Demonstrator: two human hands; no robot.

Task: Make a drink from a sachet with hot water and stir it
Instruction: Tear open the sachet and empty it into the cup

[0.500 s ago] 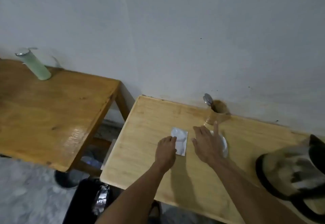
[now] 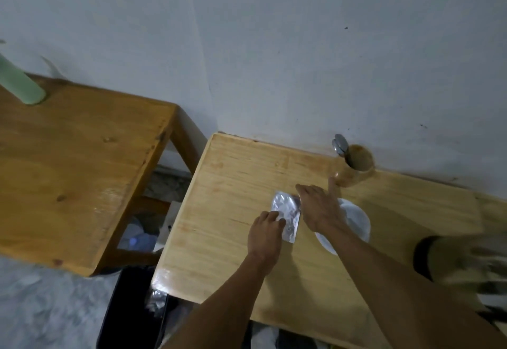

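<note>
A silvery sachet (image 2: 286, 215) lies flat on the light wooden table (image 2: 225, 211), and both hands are on it. The left hand (image 2: 266, 235) rests palm down at the sachet's near left edge; its fingers (image 2: 274, 215) are curled and held close together, their tips pressing on the foil rather than gripping it, as far as the view shows. The right hand (image 2: 319, 208) lies flat at the sachet's far right edge, its fingers (image 2: 303, 188) loosely spread and reaching just past the sachet's far corner, while its thumb sticks out on the other side toward a wooden mug (image 2: 355, 171). Whether any of these fingers nip the foil's edge cannot be told, since the hand covers it.

Just beyond the right thumb tip stands the wooden mug against the wall, with a metal spoon (image 2: 340, 144) leaning in it, bowl upward. Directly to the right of the right hand, partly under the wrist, a white saucer (image 2: 354, 221) sits on the table. Far to the right of both hands a blurred kettle-like vessel (image 2: 461, 263) is cut off by the frame edge. Well to the left of the left fingers stands a darker wooden table (image 2: 71, 162), apart from the first, bearing a pale green cylinder (image 2: 20, 85) at its far left corner. Below the left forearm, beside the table's near edge, is a black bin (image 2: 129, 310).
</note>
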